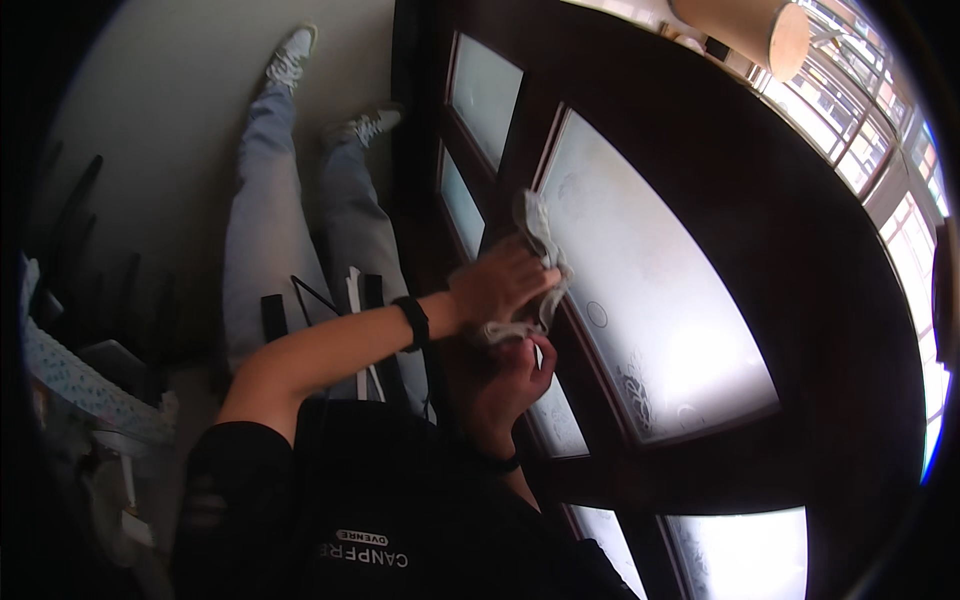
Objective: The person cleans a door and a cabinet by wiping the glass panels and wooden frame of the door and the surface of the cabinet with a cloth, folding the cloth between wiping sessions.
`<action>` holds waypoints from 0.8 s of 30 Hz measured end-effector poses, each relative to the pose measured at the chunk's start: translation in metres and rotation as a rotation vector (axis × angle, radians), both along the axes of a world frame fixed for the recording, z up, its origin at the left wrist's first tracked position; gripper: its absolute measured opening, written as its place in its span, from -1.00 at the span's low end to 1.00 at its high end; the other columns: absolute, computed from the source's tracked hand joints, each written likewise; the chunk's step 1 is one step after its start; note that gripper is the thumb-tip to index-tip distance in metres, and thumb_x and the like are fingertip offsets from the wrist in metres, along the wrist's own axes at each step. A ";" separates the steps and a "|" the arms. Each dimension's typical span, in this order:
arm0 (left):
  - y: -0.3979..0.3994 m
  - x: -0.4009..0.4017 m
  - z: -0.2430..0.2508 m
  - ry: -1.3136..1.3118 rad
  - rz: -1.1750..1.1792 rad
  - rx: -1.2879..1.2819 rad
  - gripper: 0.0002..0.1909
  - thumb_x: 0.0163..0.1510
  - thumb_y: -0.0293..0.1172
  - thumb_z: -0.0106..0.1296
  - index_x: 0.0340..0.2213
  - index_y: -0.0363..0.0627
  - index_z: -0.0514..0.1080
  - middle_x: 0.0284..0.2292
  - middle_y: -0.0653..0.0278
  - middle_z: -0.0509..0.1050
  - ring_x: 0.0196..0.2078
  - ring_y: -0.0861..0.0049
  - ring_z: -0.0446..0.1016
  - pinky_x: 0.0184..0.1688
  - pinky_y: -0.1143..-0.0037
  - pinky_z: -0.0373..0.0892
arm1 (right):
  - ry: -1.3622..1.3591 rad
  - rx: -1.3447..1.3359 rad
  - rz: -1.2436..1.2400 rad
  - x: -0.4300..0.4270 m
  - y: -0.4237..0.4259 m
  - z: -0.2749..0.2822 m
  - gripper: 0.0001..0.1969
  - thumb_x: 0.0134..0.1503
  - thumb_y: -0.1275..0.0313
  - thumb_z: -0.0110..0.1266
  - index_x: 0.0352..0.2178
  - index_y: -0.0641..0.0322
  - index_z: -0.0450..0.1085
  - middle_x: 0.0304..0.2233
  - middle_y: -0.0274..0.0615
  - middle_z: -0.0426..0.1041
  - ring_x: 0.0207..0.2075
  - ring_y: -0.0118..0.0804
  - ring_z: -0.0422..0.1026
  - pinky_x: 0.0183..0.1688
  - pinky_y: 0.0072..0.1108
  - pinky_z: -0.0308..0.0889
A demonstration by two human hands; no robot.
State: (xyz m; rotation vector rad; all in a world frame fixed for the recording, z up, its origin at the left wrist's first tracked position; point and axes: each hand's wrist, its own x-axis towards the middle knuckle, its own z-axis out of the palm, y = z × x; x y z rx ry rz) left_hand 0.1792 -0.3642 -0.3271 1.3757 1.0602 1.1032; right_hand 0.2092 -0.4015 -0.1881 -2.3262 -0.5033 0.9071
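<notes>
My left hand (501, 281), with a dark band at its wrist, grips a crumpled grey cloth (536, 221). The cloth lies along the dark wooden frame (517, 135), at the edge of a large frosted glass pane (637, 262) with an etched pattern in its lower corner. Just below is my right hand (514, 386), its fingers curled close to the cloth's lower end (506, 332). Whether those fingers hold the cloth is not clear. Smaller frosted panes (486, 97) are set in the same dark woodwork.
Both my shoes (291, 56) stand on a pale floor (187, 90) beside the woodwork. To the left hangs a light blue patterned fabric (90, 382) near dim, unclear objects. A pale cylindrical object (739, 30) and a bright barred window (832, 120) appear at upper right.
</notes>
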 end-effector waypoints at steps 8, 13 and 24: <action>0.035 -0.047 0.120 -0.023 -0.445 0.239 -0.41 -0.18 -0.39 0.10 -0.04 -0.16 0.25 -0.26 0.15 0.42 -0.24 0.28 0.42 -0.21 0.43 0.39 | -0.025 0.272 -0.057 -0.001 -0.024 0.070 -0.80 0.15 0.47 0.01 -0.55 0.18 0.20 -0.57 -0.43 0.26 -0.53 -0.65 0.20 -0.46 -0.77 0.13; 0.033 -0.081 0.146 0.042 -0.530 0.499 -0.54 -0.21 -0.42 0.10 -0.17 -0.16 0.37 -0.38 0.17 0.46 -0.34 0.26 0.46 -0.24 0.42 0.39 | 0.142 0.482 -0.194 -0.034 -0.028 0.082 -0.72 0.01 0.63 0.10 -0.62 0.14 0.14 -0.59 -0.47 0.20 -0.51 -0.66 0.16 -0.41 -0.77 0.09; 0.094 -0.204 0.159 0.245 -0.436 0.043 -0.79 -0.10 -0.59 -0.03 -0.32 -0.20 0.39 -0.37 0.06 0.47 -0.28 0.15 0.46 -0.22 0.39 0.38 | 0.308 0.510 -0.310 -0.046 -0.057 0.068 -0.79 -0.04 0.66 -0.02 -0.59 0.11 0.15 -0.69 -0.48 0.22 -0.74 -0.64 0.19 -0.69 -0.75 0.13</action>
